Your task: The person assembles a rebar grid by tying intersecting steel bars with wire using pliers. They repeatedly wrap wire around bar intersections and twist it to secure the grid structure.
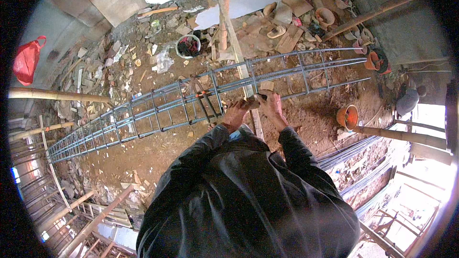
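A long rebar cage [158,107] of steel bars and square stirrups runs across the dirt from lower left to upper right. My left hand [234,113] and my right hand [271,107] meet at its near side, close together, both in dark sleeves. Between them sits a small dark tool [256,98] at a stirrup. My right hand closes around it; my left hand curls against the cage beside it. Which bar it grips is too small to tell. A wooden plank [239,62] crosses under the cage there.
Bamboo poles [57,95] and an upright pole [224,5] stand around. Rubble, boards and sandals litter the far ground. A bucket [188,46], orange pots [348,116], a red bag [26,59]. Loose rebar [349,150] lies at right. Another person [409,98] crouches far right.
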Demonstrator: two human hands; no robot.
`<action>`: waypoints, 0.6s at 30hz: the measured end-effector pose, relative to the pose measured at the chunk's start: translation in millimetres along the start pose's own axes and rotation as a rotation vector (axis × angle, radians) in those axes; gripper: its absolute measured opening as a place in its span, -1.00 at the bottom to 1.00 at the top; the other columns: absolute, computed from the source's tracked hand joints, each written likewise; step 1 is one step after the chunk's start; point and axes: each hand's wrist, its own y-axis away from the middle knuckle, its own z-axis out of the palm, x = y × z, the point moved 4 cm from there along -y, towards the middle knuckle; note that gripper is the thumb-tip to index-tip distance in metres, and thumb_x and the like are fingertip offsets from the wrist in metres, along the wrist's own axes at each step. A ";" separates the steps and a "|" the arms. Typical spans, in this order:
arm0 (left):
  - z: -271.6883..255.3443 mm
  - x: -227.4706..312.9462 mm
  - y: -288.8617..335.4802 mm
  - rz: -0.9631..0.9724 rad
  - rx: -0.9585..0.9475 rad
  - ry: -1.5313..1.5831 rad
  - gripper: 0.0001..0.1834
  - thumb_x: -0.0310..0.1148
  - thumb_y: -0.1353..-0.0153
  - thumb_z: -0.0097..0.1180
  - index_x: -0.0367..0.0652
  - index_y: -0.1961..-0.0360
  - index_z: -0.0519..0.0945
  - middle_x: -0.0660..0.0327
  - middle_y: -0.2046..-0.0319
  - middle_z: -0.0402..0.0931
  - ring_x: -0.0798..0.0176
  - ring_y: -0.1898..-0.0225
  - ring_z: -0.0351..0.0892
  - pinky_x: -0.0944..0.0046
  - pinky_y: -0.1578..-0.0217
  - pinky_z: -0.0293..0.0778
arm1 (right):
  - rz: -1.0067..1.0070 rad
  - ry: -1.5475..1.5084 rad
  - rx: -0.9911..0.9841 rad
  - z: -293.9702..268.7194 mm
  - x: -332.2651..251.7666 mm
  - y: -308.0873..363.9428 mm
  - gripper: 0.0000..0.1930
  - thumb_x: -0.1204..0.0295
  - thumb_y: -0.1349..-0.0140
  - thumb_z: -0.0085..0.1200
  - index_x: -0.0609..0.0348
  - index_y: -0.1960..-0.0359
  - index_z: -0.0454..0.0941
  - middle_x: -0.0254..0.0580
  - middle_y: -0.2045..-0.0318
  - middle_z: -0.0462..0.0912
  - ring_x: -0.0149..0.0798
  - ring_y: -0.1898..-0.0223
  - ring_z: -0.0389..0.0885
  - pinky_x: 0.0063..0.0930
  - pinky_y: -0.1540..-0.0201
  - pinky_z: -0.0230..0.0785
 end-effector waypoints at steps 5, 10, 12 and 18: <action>1.2 -0.9 -0.6 0.016 0.000 -0.060 -0.41 -0.44 -0.25 0.10 0.02 -0.35 0.43 -0.11 -0.26 0.42 -0.26 -0.23 0.45 -0.22 -0.23 0.40 | 0.010 0.092 0.061 -12.7 -18.5 -1.0 -0.55 0.05 -0.24 0.32 0.19 0.06 0.73 0.02 0.15 0.77 0.02 0.11 0.73 -0.15 -0.02 0.53; 2.0 -1.6 -1.2 -0.001 -0.044 -0.012 -0.33 -0.48 -0.22 0.06 0.02 -0.40 0.36 -0.10 -0.23 0.41 -0.27 -0.18 0.47 -0.18 -0.14 0.48 | 0.145 0.030 -0.062 -13.7 -15.5 -6.1 -0.54 0.05 -0.18 0.36 0.13 0.03 0.73 -0.01 0.14 0.77 -0.06 0.12 0.74 -0.22 0.01 0.57; 9.1 -6.3 -1.6 -0.031 -0.096 0.030 -0.30 -0.45 -0.23 0.05 0.07 -0.44 0.32 -0.13 -0.28 0.36 -0.27 -0.22 0.44 -0.22 -0.21 0.41 | 0.232 0.084 -0.084 -16.3 -16.2 -4.0 -0.58 0.09 -0.15 0.39 0.02 0.03 0.74 -0.03 0.13 0.76 -0.08 0.11 0.73 -0.23 0.00 0.57; 0.4 3.1 0.3 0.138 0.182 -0.159 -0.40 -0.35 -0.29 0.05 -0.04 -0.39 0.38 -0.04 -0.28 0.37 -0.27 -0.28 0.36 -0.25 -0.28 0.29 | 0.126 -0.181 0.005 -21.0 -13.2 -4.7 -0.54 0.15 -0.18 0.38 0.21 0.00 0.71 -0.02 0.11 0.76 -0.17 0.10 0.74 -0.28 0.02 0.59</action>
